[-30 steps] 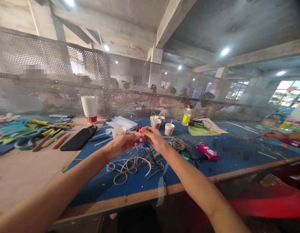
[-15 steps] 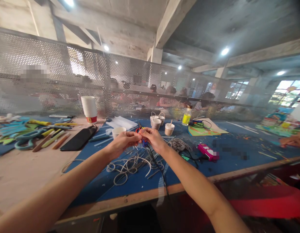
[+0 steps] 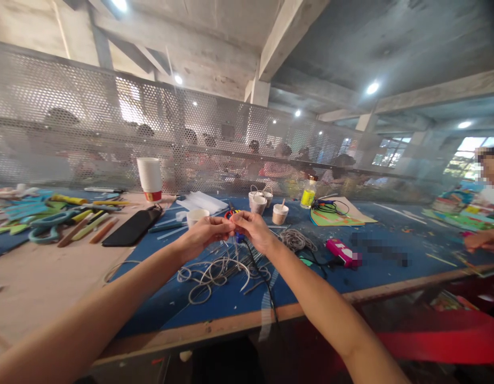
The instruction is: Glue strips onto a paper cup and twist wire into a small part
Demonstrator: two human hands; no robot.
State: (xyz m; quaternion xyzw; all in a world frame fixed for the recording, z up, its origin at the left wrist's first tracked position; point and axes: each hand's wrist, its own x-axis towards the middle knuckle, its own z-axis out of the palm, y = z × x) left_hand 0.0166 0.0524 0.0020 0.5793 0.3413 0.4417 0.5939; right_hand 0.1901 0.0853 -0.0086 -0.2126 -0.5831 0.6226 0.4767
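Note:
My left hand [image 3: 207, 233] and my right hand [image 3: 251, 228] meet fingertip to fingertip over the blue mat [image 3: 183, 314]. Both are pinched closed; whatever lies between the fingers is too small to make out. Just behind them show the red handle of a tool [image 3: 230, 214] and a white cup [image 3: 198, 216], partly covered. Below the hands lie loose grey cord [image 3: 201, 274] and a black cable [image 3: 267, 285]. A coil of grey cord [image 3: 297, 240] sits right of my right hand.
Small white cups [image 3: 258, 202], another cup [image 3: 279, 214] and a yellow-labelled bottle [image 3: 308, 193] stand behind. A pink box [image 3: 343, 253] lies right. Left are a black phone [image 3: 130, 228], blue scissors [image 3: 50, 225] and stacked paper cups [image 3: 150, 178]. A person's hand [image 3: 483, 240] is far right.
The view has shifted slightly, and a person's head now shows at the right edge. My hands stay pinched together in nearly the same place.

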